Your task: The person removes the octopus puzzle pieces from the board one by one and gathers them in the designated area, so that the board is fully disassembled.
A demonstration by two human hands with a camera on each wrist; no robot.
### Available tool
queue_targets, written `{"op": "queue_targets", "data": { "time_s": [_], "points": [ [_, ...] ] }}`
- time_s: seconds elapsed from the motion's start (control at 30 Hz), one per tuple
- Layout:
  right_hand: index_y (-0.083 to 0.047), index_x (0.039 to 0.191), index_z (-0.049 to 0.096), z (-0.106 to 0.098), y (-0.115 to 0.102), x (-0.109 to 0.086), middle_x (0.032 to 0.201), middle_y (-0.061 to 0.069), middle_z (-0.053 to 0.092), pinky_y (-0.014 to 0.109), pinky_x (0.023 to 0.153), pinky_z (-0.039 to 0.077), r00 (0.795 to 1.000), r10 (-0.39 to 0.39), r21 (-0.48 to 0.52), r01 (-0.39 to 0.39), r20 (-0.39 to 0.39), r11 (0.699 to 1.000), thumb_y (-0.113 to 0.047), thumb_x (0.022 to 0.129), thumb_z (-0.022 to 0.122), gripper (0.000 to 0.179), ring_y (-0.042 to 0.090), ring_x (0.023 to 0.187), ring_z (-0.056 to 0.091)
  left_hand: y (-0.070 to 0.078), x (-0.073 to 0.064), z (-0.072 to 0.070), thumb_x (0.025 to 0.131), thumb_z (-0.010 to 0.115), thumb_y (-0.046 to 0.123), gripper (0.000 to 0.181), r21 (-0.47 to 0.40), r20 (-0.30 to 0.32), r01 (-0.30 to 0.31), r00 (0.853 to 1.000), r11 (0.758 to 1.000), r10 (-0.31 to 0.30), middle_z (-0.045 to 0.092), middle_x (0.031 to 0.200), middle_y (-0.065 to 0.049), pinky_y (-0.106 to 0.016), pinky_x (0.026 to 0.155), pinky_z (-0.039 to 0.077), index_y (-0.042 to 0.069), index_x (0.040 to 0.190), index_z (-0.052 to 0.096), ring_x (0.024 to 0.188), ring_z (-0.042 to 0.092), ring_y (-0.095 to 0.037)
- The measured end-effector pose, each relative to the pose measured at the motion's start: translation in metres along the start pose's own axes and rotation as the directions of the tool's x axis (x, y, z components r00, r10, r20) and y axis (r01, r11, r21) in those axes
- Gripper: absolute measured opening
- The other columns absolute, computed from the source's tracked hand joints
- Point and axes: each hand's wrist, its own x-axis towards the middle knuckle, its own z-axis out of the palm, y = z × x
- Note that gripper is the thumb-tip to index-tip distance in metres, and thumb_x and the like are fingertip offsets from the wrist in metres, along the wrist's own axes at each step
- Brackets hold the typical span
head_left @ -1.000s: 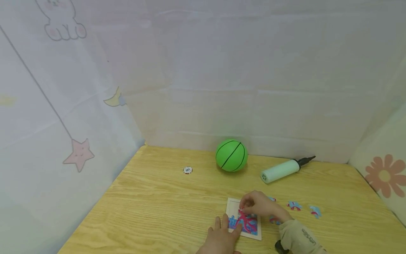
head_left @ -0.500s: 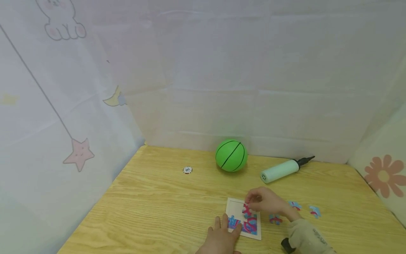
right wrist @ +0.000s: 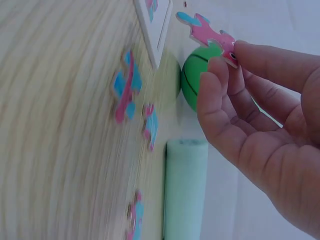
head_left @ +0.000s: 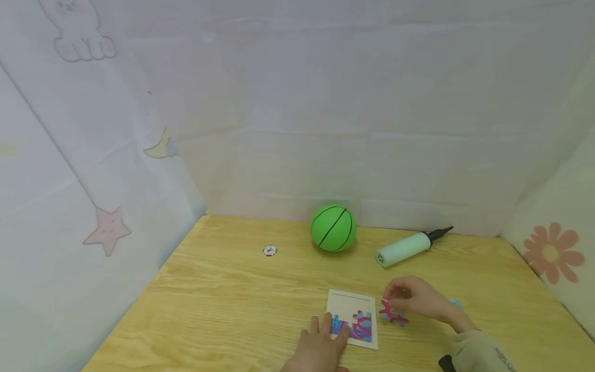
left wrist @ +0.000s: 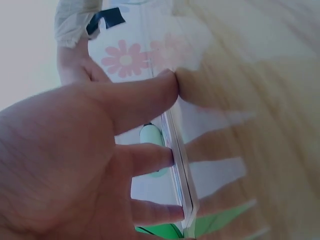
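Observation:
My left hand (head_left: 318,346) lies with spread fingers on the lower left of a jigsaw puzzle tray (head_left: 341,305). In the left wrist view its fingertips touch the tray's edge (left wrist: 186,180). Several joined blue, pink and purple pieces (head_left: 362,330) fill the tray's lower part. My right hand (head_left: 416,297), right of the tray, pinches a pink and blue puzzle piece (right wrist: 205,34) between thumb and fingers, raised above the table. Below that hand lies a loose puzzle piece (right wrist: 128,87). Two more loose pieces show in the right wrist view, one near the middle (right wrist: 151,126).
A green ball (head_left: 333,228) stands at the back of the wooden table (head_left: 223,289). To its right lies a pale green hand pump (head_left: 403,249) with a black nozzle. A poker chip (head_left: 269,250) lies left of the ball. Patterned cloth walls (head_left: 297,113) surround the table.
My right hand has lifted the pink piece out of the tray and carried it right, past the tray's edge. My left hand stays on the tray. The head view has shifted slightly.

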Motion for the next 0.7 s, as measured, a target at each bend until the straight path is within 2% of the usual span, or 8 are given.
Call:
{"op": "queue_targets", "data": {
  "time_s": [0.23, 0.37, 0.6, 0.7],
  "points": [
    [0.0, 0.099, 0.062, -0.016, 0.01, -0.027, 0.086, 0.008, 0.062, 0.029, 0.059, 0.051, 0.999, 0.046, 0.013, -0.046, 0.005, 0.999, -0.01, 0.094, 0.061, 0.012, 0.008, 0.07, 0.055, -0.006, 0.003, 0.001, 0.076, 0.069, 0.056, 0.074, 0.01, 0.023, -0.025, 0.999, 1.0, 0.025, 0.038, 0.149, -0.011, -0.057, 0.093, 0.044, 0.038, 0.143, 0.043, 0.131, 0.038, -0.044],
    [0.001, 0.1, 0.062, -0.021, 0.017, -0.036, 0.086, 0.009, 0.062, 0.029, 0.058, 0.05, 0.997, 0.077, 0.037, -0.078, 0.02, 0.996, -0.012, 0.095, 0.059, 0.015, 0.008, 0.068, 0.054, -0.007, 0.003, 0.001, 0.076, 0.069, 0.056, 0.073, 0.019, 0.016, -0.033, 0.999, 0.999, 0.033, 0.039, 0.148, -0.011, -0.057, 0.092, 0.045, 0.038, 0.142, 0.044, 0.13, 0.039, -0.044],
    [0.006, 0.1, 0.061, -0.026, 0.037, -0.049, 0.084, 0.005, 0.061, 0.025, 0.056, 0.049, 0.999, 0.016, 0.08, -0.018, 0.03, 0.997, -0.007, 0.095, 0.057, 0.015, 0.004, 0.068, 0.053, -0.009, 0.004, 0.002, 0.076, 0.068, 0.059, 0.073, 0.004, 0.023, -0.039, 0.999, 0.999, 0.039, 0.039, 0.148, -0.011, -0.057, 0.092, 0.045, 0.038, 0.142, 0.045, 0.13, 0.039, -0.045],
    [0.007, 0.101, 0.061, -0.03, 0.045, -0.054, 0.087, 0.006, 0.063, 0.024, 0.059, 0.049, 0.999, 0.019, 0.079, -0.022, 0.039, 0.997, -0.008, 0.095, 0.057, 0.017, 0.004, 0.071, 0.055, -0.009, 0.004, 0.002, 0.075, 0.066, 0.063, 0.073, 0.006, 0.02, -0.044, 0.999, 0.999, 0.044, 0.04, 0.147, -0.011, -0.057, 0.091, 0.046, 0.037, 0.141, 0.046, 0.13, 0.04, -0.044]
  ]
}}
